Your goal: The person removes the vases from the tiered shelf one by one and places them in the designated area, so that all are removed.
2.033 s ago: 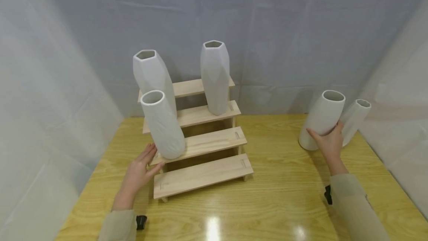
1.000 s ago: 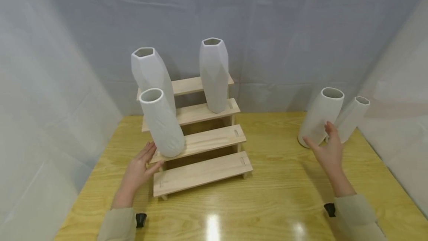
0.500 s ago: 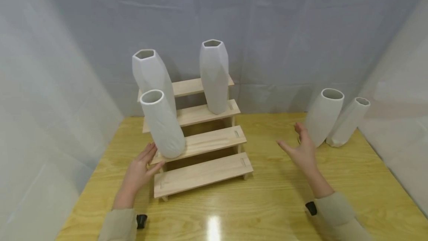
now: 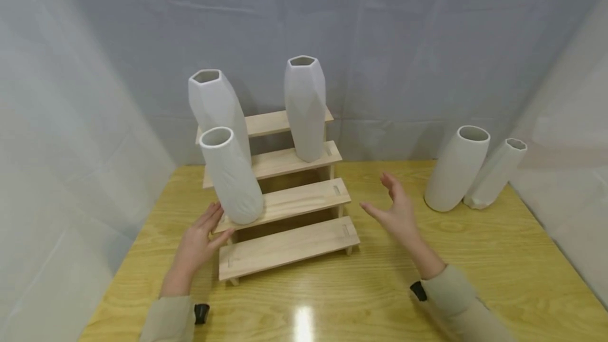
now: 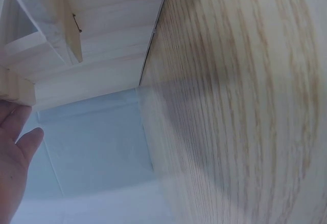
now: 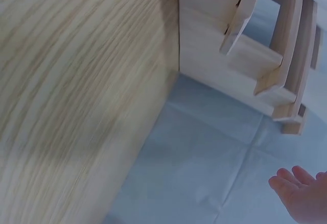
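Note:
A stepped wooden rack [image 4: 290, 247] stands left of centre. My left hand [image 4: 196, 244] rests at the left end of its second step from the front, fingers along the edge and thumb by the front. The left wrist view shows that hand [image 5: 13, 155] against the end of a board. On this step stands a textured white vase [image 4: 233, 178]. Behind it are a faceted white vase [image 4: 216, 102] and, further right, another faceted vase [image 4: 305, 110]. My right hand [image 4: 399, 215] hangs right of the rack, thumb and fingers spread, holding nothing.
Two more white vases stand at the back right of the wooden table [image 4: 380, 289]: a wide round-mouthed one [image 4: 456, 170] and a slimmer one [image 4: 496, 173] beside it. A grey cloth [image 4: 404, 57] hangs behind, with pale cloth at both sides.
My right hand has let go of the wide round-mouthed vase and moved left toward the rack. That vase stays at the back right. The left hand has kept its place.

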Demonstrator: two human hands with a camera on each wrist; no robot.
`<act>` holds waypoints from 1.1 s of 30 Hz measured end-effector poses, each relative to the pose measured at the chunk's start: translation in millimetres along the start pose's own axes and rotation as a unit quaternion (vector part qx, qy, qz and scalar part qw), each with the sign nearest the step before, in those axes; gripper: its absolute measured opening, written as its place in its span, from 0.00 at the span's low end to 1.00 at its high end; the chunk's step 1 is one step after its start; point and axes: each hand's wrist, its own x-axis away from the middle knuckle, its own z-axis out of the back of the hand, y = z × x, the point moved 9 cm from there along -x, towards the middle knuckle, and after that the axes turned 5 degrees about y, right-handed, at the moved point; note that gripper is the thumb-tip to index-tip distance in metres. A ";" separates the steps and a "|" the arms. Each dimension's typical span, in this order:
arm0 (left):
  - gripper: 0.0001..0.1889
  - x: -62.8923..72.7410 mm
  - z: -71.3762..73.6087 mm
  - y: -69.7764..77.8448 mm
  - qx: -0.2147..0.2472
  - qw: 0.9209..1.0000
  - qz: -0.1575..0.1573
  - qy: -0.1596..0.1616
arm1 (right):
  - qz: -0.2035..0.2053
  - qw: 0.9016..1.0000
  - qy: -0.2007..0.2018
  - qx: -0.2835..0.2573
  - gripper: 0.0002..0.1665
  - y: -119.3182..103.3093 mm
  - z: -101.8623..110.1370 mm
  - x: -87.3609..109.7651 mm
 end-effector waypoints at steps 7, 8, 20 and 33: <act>0.32 0.1 0.3 0.9 0.003 1.000 -0.005 0.003 | 0.021 1.000 -0.010 -0.008 0.47 -15.8 -18.1 -1.1; 0.32 0.2 0.3 0.8 0.002 1.000 -0.004 0.002 | 0.026 1.000 -0.012 -0.012 0.47 -18.3 -20.5 -1.3; 0.32 1.1 2.1 2.7 0.002 1.000 -0.007 0.004 | 0.051 0.997 -0.039 -0.045 0.48 -42.5 -47.1 0.2; 0.32 -0.5 0.3 1.6 0.003 1.000 -0.006 0.005 | 0.080 0.992 -0.079 -0.058 0.46 -59.1 -74.2 2.3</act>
